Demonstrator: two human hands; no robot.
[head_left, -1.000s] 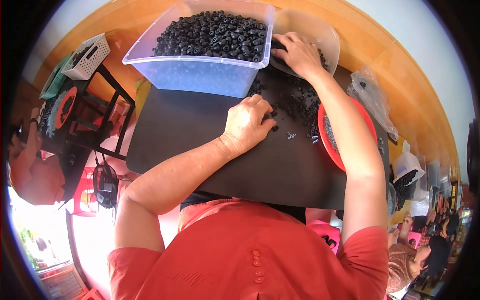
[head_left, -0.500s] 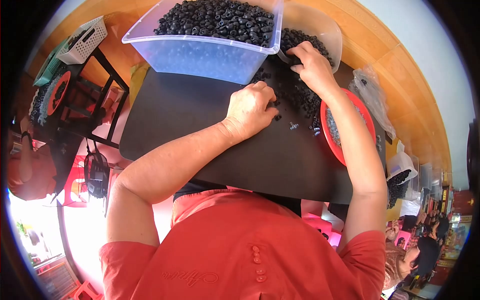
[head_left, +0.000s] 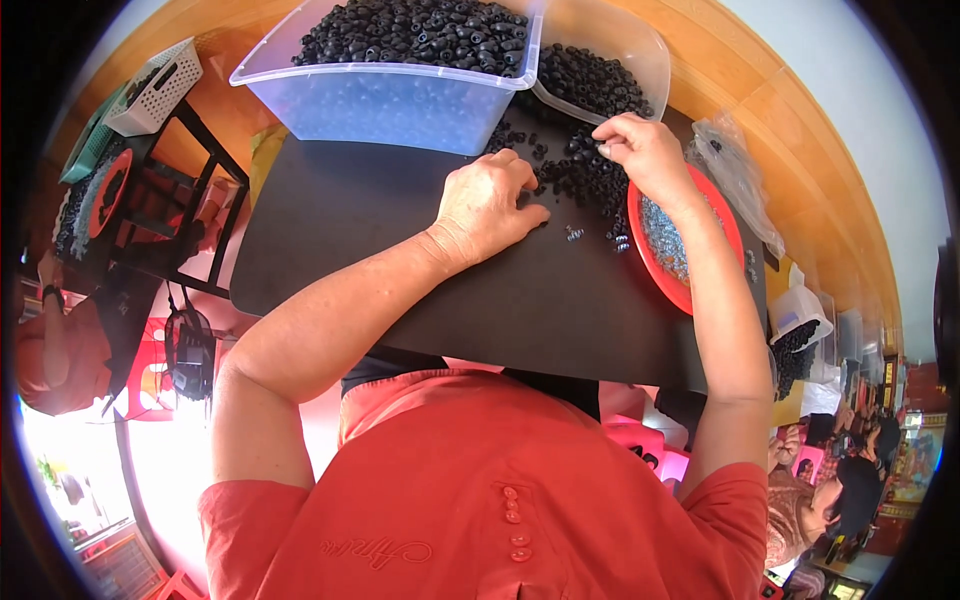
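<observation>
My left hand (head_left: 487, 205) rests on the dark tabletop (head_left: 500, 310), fingers bent and thumb spread apart from them. It lies beside small black hollow pieces (head_left: 580, 180), heaped loosely in front of the tubs; its palm side is hidden. My right hand (head_left: 648, 158) reaches over the right part of that heap, its thumb and forefinger drawn together. Whatever lies between those fingertips blends into the dark pieces behind. Just beyond is a clear tub (head_left: 655, 75) of black pieces. Under my right forearm stands a red bowl (head_left: 636, 235) holding small clear-bluish pieces. A few shiny bits (head_left: 574, 234) lie near my left thumb.
A large translucent bin (head_left: 380, 110) full of black pieces stands at the back. Clear plastic bags (head_left: 740, 185) lie along the right edge. A white basket (head_left: 155, 90) sits at far left. Another person (head_left: 810, 510) is at lower right, and a second person's arm (head_left: 50, 310) shows at left.
My right hand has drawn back from the clear tub toward me, and more black pieces lie in front of it. My left thumb has spread away from the black piece at its tip.
</observation>
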